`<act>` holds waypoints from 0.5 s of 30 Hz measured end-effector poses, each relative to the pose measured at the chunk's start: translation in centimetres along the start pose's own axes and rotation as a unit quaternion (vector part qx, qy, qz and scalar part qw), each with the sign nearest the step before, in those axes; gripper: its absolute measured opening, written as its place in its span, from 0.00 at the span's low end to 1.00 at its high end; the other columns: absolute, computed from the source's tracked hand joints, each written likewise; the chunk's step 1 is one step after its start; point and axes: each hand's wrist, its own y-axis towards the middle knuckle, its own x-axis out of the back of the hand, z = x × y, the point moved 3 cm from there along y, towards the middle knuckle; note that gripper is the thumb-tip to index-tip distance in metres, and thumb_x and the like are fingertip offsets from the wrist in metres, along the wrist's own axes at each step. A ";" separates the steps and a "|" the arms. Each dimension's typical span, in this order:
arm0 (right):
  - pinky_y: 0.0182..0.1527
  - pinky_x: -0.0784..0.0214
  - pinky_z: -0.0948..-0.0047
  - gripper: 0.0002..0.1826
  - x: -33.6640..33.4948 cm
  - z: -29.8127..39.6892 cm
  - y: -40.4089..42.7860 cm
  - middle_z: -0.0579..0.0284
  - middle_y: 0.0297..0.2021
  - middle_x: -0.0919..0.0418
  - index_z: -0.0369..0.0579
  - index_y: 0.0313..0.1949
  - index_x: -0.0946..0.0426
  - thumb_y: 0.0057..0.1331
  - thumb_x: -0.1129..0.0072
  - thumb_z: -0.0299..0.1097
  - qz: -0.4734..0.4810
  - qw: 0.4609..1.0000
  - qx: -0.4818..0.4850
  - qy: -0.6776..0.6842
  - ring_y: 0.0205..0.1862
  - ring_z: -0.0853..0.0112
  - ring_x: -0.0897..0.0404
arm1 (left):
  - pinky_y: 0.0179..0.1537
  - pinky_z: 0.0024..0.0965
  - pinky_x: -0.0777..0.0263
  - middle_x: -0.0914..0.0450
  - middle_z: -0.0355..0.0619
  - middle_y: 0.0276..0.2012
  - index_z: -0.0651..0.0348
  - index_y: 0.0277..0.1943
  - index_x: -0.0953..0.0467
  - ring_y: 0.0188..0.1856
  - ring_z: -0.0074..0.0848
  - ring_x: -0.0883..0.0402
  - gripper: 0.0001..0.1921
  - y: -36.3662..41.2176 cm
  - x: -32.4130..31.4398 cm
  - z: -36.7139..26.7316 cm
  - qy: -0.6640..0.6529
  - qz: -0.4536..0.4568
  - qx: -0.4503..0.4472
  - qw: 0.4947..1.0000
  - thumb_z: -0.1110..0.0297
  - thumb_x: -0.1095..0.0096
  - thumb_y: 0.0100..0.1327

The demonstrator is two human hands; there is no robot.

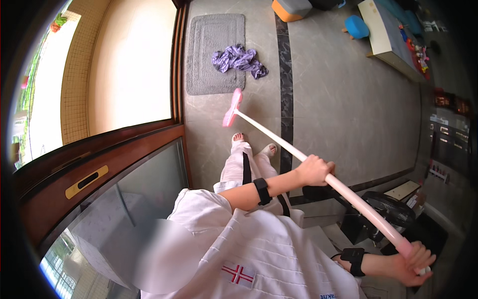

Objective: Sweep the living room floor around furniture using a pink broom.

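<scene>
A long-handled floor brush or broom slants across the view, its pale pink and white pole [276,135] running from upper left to lower right. My left hand [315,170] is wrapped around the middle of the pole. Near the pole's top end, at the pink grip [403,248], my right hand [416,263] is closed. The pink head [232,108] is at the floor ahead of my feet, close to the near edge of a grey bath mat [201,56]. A crumpled purple cloth [239,60] lies partly on that mat and partly on the tiles.
A wood-framed sliding glass door [149,136] stands along my left side. Dark border tiles [286,82] cross the grey floor. Farther off are an orange-and-grey stool [292,9], a blue stool [356,27] and a white table [384,37]. A black fan [388,209] is at lower right.
</scene>
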 end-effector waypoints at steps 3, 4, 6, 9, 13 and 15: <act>0.12 0.60 0.84 0.16 1.9 -4.3 -1.2 0.69 0.05 0.49 0.51 0.14 0.49 0.61 0.66 0.31 0.001 0.996 -0.087 -0.028 0.05 0.82 0.53 | 0.18 0.35 0.34 0.31 0.42 0.11 0.54 0.21 0.32 0.15 0.36 0.28 0.09 -1.0 -1.5 5.2 0.017 -0.012 -0.010 1.000 0.63 0.41 0.41; 0.12 0.59 0.85 0.16 2.0 -5.0 -1.3 0.68 0.04 0.48 0.51 0.14 0.49 0.60 0.65 0.31 0.012 0.995 -0.090 -0.036 0.05 0.82 0.51 | 0.18 0.35 0.34 0.31 0.42 0.11 0.54 0.21 0.32 0.15 0.36 0.28 0.09 -0.9 -1.9 6.0 0.016 -0.011 -0.008 1.000 0.63 0.41 0.41; 0.11 0.58 0.85 0.16 2.1 -6.1 -0.9 0.68 0.04 0.46 0.50 0.14 0.49 0.60 0.64 0.31 0.024 0.994 -0.095 -0.044 0.05 0.82 0.49 | 0.15 0.33 0.38 0.35 0.41 0.08 0.57 0.18 0.36 0.12 0.33 0.31 0.09 -0.5 -2.5 6.5 -0.023 -0.111 -0.074 0.991 0.69 0.42 0.43; 0.10 0.51 0.85 0.15 1.5 -7.0 1.0 0.66 0.05 0.41 0.48 0.13 0.46 0.58 0.62 0.30 0.143 0.985 -0.088 -0.039 0.06 0.80 0.43 | 0.13 0.35 0.42 0.38 0.43 0.07 0.58 0.16 0.41 0.10 0.34 0.34 0.12 1.6 -4.5 6.8 0.013 -0.231 -0.043 0.972 0.75 0.44 0.45; 0.07 0.45 0.82 0.15 0.4 -7.8 3.4 0.66 0.05 0.38 0.46 0.11 0.45 0.54 0.58 0.27 0.281 0.955 -0.072 -0.066 0.04 0.78 0.39 | 0.13 0.35 0.44 0.41 0.45 0.07 0.60 0.15 0.44 0.09 0.37 0.37 0.14 5.9 -7.5 6.8 -0.018 -0.310 -0.014 0.951 0.81 0.47 0.47; 0.07 0.44 0.81 0.18 0.2 -8.5 4.5 0.66 0.05 0.39 0.45 0.11 0.46 0.56 0.57 0.30 0.370 0.922 -0.087 -0.072 0.04 0.77 0.39 | 0.13 0.36 0.45 0.41 0.47 0.08 0.61 0.15 0.45 0.10 0.38 0.36 0.14 8.5 -9.3 6.8 -0.029 -0.330 -0.009 0.944 0.81 0.48 0.48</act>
